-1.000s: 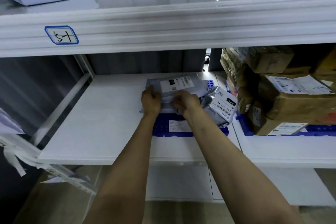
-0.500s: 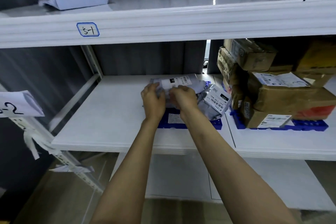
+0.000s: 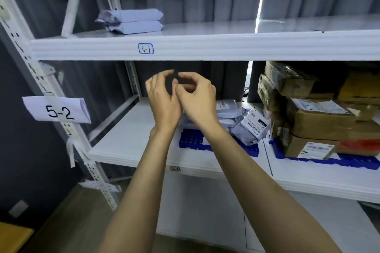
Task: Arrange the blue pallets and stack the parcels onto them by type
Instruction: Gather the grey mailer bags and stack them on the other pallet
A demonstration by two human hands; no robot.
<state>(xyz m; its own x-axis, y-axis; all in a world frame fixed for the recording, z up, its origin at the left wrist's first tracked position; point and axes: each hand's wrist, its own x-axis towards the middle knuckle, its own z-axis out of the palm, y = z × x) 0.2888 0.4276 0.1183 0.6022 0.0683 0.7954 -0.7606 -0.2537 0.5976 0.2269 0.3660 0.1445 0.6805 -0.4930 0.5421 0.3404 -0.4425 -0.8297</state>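
On blue pallet [image 3: 191, 141], crumpled grey parcels [image 3: 249, 129]

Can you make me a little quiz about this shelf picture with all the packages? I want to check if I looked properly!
1. How many pale parcels lie on the top shelf?
2. True or false: the left hand and the right hand are each holding a parcel.
3. The brown boxes sit on: A) a blue pallet, B) a red tray, C) a chair.

Key: 1. Two. 2. False, both hands are raised and hold nothing. 3. A.
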